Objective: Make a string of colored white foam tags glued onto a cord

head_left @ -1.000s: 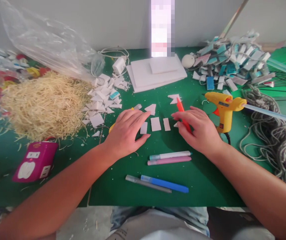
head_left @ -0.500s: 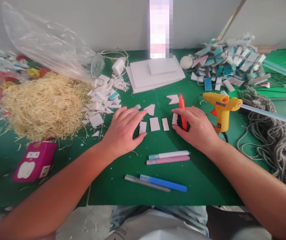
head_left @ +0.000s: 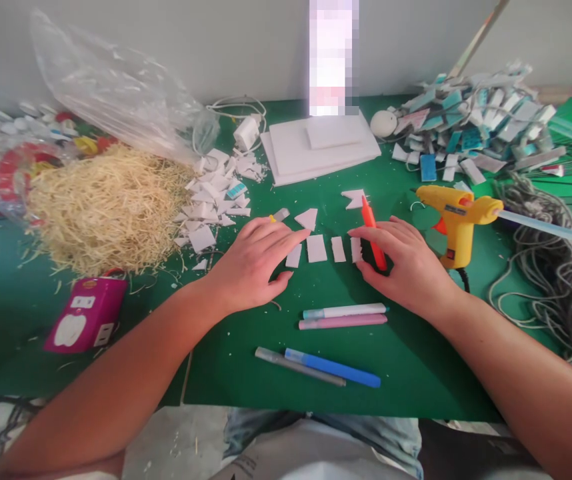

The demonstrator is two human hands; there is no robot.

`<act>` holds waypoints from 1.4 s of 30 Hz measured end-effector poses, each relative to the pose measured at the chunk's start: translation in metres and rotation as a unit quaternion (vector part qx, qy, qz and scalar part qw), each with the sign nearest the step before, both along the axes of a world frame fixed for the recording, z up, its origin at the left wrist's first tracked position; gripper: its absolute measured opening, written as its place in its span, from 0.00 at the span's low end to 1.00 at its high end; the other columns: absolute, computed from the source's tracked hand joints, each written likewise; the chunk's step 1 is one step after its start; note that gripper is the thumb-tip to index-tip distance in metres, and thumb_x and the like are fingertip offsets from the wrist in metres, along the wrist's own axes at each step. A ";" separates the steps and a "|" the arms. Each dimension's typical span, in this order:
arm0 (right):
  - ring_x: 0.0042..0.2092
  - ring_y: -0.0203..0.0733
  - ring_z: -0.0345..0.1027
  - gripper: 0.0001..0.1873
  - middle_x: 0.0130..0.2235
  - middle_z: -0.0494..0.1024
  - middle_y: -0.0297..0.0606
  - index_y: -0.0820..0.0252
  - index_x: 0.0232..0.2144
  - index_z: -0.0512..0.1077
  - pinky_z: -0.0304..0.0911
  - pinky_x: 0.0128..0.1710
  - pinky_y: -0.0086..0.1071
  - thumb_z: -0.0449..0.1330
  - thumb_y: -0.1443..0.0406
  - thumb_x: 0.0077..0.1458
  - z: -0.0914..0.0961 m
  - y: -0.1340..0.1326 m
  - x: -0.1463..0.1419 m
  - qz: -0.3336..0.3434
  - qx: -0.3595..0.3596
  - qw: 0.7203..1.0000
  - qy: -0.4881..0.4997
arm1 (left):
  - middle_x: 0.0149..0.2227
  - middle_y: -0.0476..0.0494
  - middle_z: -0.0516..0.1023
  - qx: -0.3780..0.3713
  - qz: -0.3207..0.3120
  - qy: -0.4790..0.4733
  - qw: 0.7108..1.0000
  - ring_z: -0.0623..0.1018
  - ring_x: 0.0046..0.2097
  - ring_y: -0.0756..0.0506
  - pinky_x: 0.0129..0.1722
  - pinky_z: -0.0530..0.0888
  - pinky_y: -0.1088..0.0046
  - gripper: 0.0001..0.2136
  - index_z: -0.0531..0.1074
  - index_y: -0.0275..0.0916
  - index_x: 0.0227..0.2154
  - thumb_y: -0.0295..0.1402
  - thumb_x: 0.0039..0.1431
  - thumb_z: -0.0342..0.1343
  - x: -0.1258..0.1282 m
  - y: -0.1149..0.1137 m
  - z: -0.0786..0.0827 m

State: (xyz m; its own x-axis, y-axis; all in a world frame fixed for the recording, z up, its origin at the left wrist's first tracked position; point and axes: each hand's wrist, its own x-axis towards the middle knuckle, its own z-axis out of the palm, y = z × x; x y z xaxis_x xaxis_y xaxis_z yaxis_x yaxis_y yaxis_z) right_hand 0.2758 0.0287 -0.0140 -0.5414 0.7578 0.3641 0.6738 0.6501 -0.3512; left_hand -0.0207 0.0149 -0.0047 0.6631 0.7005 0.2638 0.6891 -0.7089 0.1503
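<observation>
A row of small white foam rectangles lies on the green mat. My left hand rests flat with fingers stretched out, fingertips on the leftmost piece. My right hand holds an orange cutter between its fingers, and its fingertips touch the rightmost piece. A foam triangle and a jagged foam scrap lie just beyond the row.
Several marker pens lie near the front edge. A yellow glue gun stands right of my hand, grey yarn beyond it. Straw pile, foam scraps, foam sheets, pink power strip and a plastic bag fill the left and back.
My right hand drew the orange cutter upright and closed in on the rightmost foam piece. My left hand stayed on the leftmost piece. The view shifted slightly.
</observation>
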 end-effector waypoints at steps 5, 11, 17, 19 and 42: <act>0.48 0.52 0.80 0.21 0.45 0.84 0.41 0.52 0.53 0.73 0.68 0.62 0.60 0.60 0.70 0.58 -0.001 0.000 0.000 0.003 0.005 1.000 0.005 | 0.51 0.34 0.83 0.009 0.015 -0.017 1.000 0.79 0.55 0.36 0.61 0.73 0.52 0.20 0.71 0.34 0.61 0.31 0.69 0.50 -0.001 0.004 -0.002; 0.40 0.49 0.78 0.15 0.35 0.82 0.37 0.53 0.49 0.76 0.73 0.51 0.51 0.61 0.69 0.60 0.003 -0.001 -0.004 0.009 0.007 0.999 0.046 | 0.46 0.38 0.85 0.032 0.089 -0.047 0.994 0.81 0.51 0.37 0.55 0.77 0.54 0.18 0.75 0.38 0.57 0.32 0.66 0.53 -0.006 0.006 -0.001; 0.40 0.47 0.79 0.10 0.38 0.85 0.39 0.53 0.42 0.77 0.74 0.47 0.47 0.59 0.71 0.62 0.012 -0.003 -0.008 0.056 0.042 0.996 0.051 | 0.40 0.39 0.86 0.091 0.060 -0.007 0.994 0.83 0.44 0.40 0.46 0.79 0.60 0.14 0.80 0.36 0.46 0.25 0.68 0.50 -0.005 0.014 -0.009; 0.41 0.47 0.80 0.11 0.39 0.86 0.38 0.52 0.41 0.78 0.73 0.49 0.48 0.59 0.71 0.62 0.013 -0.003 -0.008 0.064 0.031 0.997 0.044 | 0.38 0.40 0.86 0.105 0.062 -0.007 0.993 0.83 0.43 0.40 0.45 0.79 0.61 0.15 0.81 0.37 0.46 0.25 0.68 0.49 -0.005 0.016 -0.010; 0.30 0.38 0.67 0.17 0.30 0.80 0.39 0.60 0.29 0.78 0.64 0.27 0.30 0.53 0.79 0.59 0.015 -0.013 -0.015 0.183 0.018 0.983 0.023 | 0.40 0.46 0.86 -0.226 0.120 -0.398 0.881 0.85 0.39 0.49 0.49 0.84 0.72 0.16 0.78 0.38 0.53 0.32 0.64 0.62 0.022 -0.017 -0.003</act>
